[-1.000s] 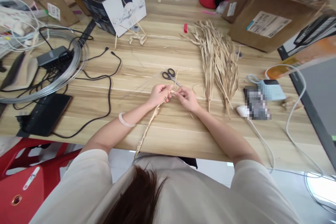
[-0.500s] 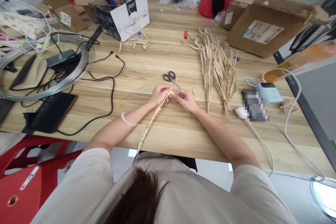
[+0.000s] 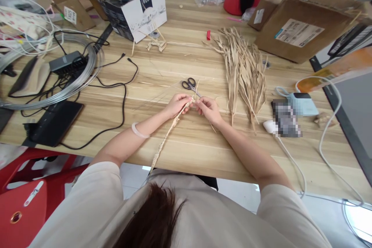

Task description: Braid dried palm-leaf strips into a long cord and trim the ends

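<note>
A long, pale braided straw cord [image 3: 164,139] runs from the table's front edge up to my hands. My left hand [image 3: 178,105] is closed around the cord near its upper end. Beside it, my right hand [image 3: 208,109] pinches the end of the cord, where thin loose strands stick out upward and down to the right. Just beyond the hands lie scissors [image 3: 189,84] with black handles, their blades partly hidden behind my right hand. To the right, a bundle of dry straw leaves [image 3: 242,73] lies spread on the wooden table.
A coil of wire [image 3: 94,66], black cables [image 3: 125,104] and a power adapter [image 3: 65,62] crowd the left. A white box [image 3: 148,11] and a cardboard box [image 3: 299,31] stand at the back. A light-blue device [image 3: 303,104] and a white cable [image 3: 321,131] lie right.
My hands have drawn slightly apart, with the right hand shifting a little rightward, so more of the cord's end shows between them. The whole view has shifted slightly.
</note>
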The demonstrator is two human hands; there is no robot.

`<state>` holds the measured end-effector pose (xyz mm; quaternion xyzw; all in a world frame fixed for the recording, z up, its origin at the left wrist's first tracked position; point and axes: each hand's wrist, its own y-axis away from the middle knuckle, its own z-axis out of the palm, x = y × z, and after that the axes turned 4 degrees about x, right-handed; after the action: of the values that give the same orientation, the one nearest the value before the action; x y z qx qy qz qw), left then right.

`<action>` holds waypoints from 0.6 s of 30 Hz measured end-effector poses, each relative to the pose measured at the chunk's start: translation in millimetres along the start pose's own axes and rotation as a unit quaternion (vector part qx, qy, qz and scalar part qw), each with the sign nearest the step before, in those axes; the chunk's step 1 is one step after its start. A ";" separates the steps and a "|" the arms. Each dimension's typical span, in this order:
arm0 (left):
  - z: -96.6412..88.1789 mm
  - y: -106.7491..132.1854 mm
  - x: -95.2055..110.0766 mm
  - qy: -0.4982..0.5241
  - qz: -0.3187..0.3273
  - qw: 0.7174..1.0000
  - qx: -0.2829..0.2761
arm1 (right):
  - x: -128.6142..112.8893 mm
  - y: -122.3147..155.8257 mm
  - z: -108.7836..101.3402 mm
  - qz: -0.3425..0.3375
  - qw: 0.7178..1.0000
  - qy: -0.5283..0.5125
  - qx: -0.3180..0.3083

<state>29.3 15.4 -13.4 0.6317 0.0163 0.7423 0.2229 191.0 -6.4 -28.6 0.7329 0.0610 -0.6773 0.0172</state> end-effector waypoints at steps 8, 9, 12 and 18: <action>3.2 6.1 -1.9 -0.087 0.024 0.995 -0.045 | 3.1 -6.8 -5.2 0.039 0.998 0.005 -0.045; 4.2 7.4 -1.9 -0.105 0.026 0.993 -0.048 | 3.2 -6.9 -6.0 0.038 0.997 0.014 -0.064; 7.0 11.3 -1.8 -0.136 0.032 0.989 -0.053 | 3.3 -6.4 -7.7 0.034 0.994 0.030 -0.095; 8.5 12.5 -1.4 -0.123 0.022 0.991 -0.045 | 3.0 -5.9 -7.8 0.007 0.994 0.037 -0.100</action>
<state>33.7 1.4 -9.2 0.7080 -0.0584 0.6634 0.2350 198.3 0.4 -30.6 0.7523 0.1238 -0.6403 0.0929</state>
